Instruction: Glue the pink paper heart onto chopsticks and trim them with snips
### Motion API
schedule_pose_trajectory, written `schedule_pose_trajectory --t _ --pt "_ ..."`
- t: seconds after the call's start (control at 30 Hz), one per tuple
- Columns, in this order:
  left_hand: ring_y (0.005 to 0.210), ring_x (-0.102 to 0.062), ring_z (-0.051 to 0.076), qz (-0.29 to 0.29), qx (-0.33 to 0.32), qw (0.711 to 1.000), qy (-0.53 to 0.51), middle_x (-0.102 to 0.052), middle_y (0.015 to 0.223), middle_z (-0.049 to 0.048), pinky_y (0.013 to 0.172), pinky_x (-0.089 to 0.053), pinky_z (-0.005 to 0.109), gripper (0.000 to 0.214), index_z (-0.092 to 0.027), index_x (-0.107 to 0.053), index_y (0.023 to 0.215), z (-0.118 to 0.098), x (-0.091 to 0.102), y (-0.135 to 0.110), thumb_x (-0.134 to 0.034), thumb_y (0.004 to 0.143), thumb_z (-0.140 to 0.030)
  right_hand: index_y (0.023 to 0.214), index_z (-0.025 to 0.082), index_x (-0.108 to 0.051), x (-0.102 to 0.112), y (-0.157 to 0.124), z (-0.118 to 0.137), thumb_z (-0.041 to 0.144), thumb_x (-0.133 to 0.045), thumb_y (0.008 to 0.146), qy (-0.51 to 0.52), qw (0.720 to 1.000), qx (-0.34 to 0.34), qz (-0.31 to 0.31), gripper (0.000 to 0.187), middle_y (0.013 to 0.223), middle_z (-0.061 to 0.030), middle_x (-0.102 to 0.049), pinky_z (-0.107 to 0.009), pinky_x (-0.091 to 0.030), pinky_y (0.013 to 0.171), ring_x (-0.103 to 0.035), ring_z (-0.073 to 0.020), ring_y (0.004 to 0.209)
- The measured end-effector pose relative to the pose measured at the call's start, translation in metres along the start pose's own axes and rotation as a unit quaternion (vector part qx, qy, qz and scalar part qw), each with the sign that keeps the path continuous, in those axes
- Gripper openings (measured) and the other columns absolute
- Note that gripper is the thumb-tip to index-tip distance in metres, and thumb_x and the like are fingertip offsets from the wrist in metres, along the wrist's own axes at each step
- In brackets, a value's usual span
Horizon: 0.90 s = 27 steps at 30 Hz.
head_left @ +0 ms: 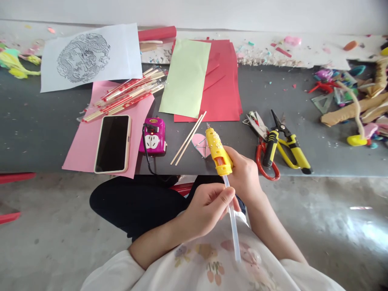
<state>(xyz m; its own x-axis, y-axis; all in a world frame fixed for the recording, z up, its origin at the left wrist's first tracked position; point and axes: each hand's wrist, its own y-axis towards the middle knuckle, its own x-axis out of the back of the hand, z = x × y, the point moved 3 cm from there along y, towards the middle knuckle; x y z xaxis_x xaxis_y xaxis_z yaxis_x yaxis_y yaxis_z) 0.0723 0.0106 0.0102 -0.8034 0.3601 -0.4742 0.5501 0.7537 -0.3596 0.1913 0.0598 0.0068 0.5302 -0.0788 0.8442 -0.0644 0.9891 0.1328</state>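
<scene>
My right hand (244,174) grips a yellow glue gun (217,151), its nozzle pointing away over a small pink paper heart (200,144) on the dark table (36,121). A clear glue stick (233,220) runs out of the gun's back end toward my lap. My left hand (209,208) pinches that stick just behind the gun. Two thin wooden sticks (188,138) lie beside the heart.
A phone (112,143) lies on pink paper (81,149) beside a magenta power socket (153,135). Red and light green sheets (206,81), a bundle of chopsticks (124,95) and a dragon drawing (87,56) lie farther back. Scissors and yellow cutters (274,141) sit to the right, craft clutter (351,97) beyond.
</scene>
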Motion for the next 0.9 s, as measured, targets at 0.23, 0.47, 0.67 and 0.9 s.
schedule_pose_trajectory --t 0.23,0.47,0.67,0.9 --pt "0.039 -0.027 0.004 -0.010 0.015 0.999 -0.046 -0.034 0.042 -0.0070 0.044 -0.022 0.021 0.047 -0.013 -0.056 0.063 0.001 -0.007 -0.004 -0.048 0.090 -0.051 0.096 0.016 -0.069 0.004 -0.006 0.001 0.024 -0.052 0.077 -0.018 0.995 0.040 -0.091 0.027 0.055 0.0022 -0.053 -0.023 -0.034 0.047 -0.042 -0.0102 0.048" --pt "0.038 -0.026 0.003 -0.014 0.017 0.997 -0.080 -0.036 0.044 -0.0062 0.043 -0.021 0.021 0.047 -0.013 -0.057 0.062 0.003 -0.009 -0.007 -0.050 0.088 -0.052 0.099 0.014 -0.069 0.007 -0.006 0.002 0.023 -0.051 0.079 -0.040 0.988 0.088 -0.117 0.028 0.055 0.0011 -0.055 -0.024 -0.037 0.048 -0.045 -0.0108 0.048" --pt "0.042 -0.031 0.005 0.021 0.031 0.999 -0.026 -0.037 0.046 -0.0053 0.046 -0.023 0.022 0.047 -0.012 -0.062 0.066 -0.002 -0.009 -0.004 -0.049 0.089 -0.052 0.097 0.016 -0.066 0.006 -0.010 0.000 0.025 -0.053 0.079 -0.002 0.994 0.040 -0.105 0.024 0.059 0.0004 -0.059 -0.024 -0.038 0.048 -0.050 -0.0121 0.051" --pt "0.051 -0.042 0.008 0.101 -0.039 0.992 0.062 -0.046 0.053 -0.0024 0.078 -0.043 0.028 0.054 -0.016 -0.057 0.058 -0.014 -0.014 -0.004 -0.037 0.093 -0.053 0.099 0.021 -0.058 0.009 -0.011 -0.014 0.032 -0.062 0.077 0.062 0.997 -0.044 -0.030 0.025 0.063 0.0039 -0.063 -0.022 -0.040 0.049 -0.052 -0.0103 0.049"
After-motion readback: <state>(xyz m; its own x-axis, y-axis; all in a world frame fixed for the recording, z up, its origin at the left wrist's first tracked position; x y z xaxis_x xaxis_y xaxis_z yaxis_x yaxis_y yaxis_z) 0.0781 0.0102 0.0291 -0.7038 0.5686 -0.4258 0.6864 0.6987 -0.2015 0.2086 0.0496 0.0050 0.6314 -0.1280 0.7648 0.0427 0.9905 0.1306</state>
